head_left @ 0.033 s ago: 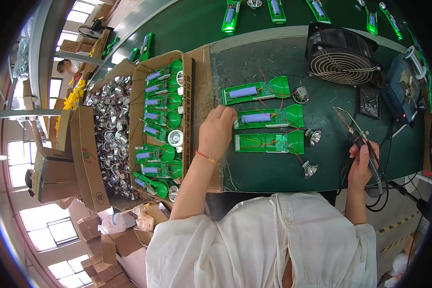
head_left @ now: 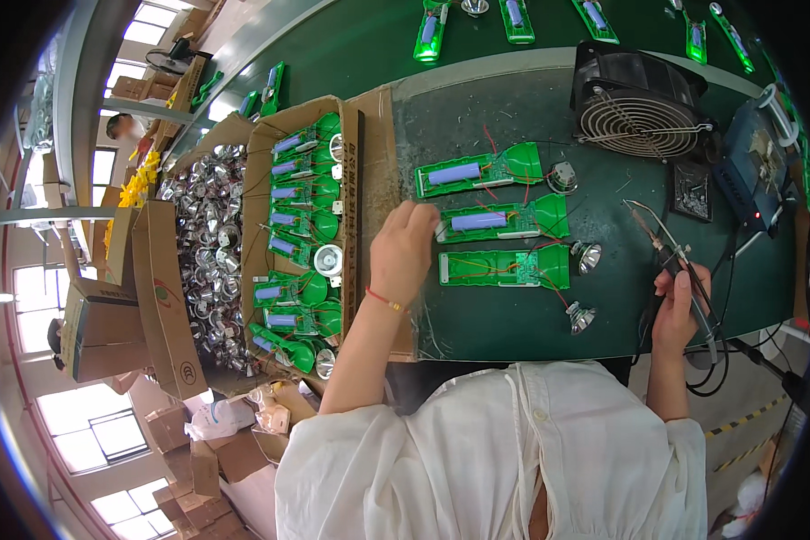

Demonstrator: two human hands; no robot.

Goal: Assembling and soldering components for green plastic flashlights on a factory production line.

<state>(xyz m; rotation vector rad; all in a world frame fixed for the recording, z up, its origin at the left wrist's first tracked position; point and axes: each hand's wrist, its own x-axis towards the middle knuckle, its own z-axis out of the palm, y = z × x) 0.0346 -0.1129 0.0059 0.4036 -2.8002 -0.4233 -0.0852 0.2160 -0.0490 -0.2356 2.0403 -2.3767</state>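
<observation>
My left hand [head_left: 403,250] is closed, its fingertips pinching the left end of a green flashlight housing [head_left: 553,219], the middle one of three lying side by side. That housing holds a purple battery cell and a small circuit board, with wires leading to a silver reflector [head_left: 588,258]. The far housing [head_left: 524,162] also carries a purple cell. In the nearest housing [head_left: 459,267] there are wires and a board but no cell; its reflector [head_left: 580,317] lies to the right. My right hand [head_left: 679,306] grips a soldering iron [head_left: 675,261] with a curved metal tube beside its tip, raised to the right of the housings.
A cardboard box [head_left: 351,207] of wired green housings stands at left, beside a carton of silver reflectors [head_left: 211,243]. A black fan [head_left: 643,108] sits at the back right, near a small dark tray [head_left: 691,193] and a blue soldering station [head_left: 751,175]. More housings [head_left: 517,22] lie beyond.
Almost nothing differs. My left hand has shifted very slightly left at the middle housing's end; the right hand with the soldering iron stays where it was.
</observation>
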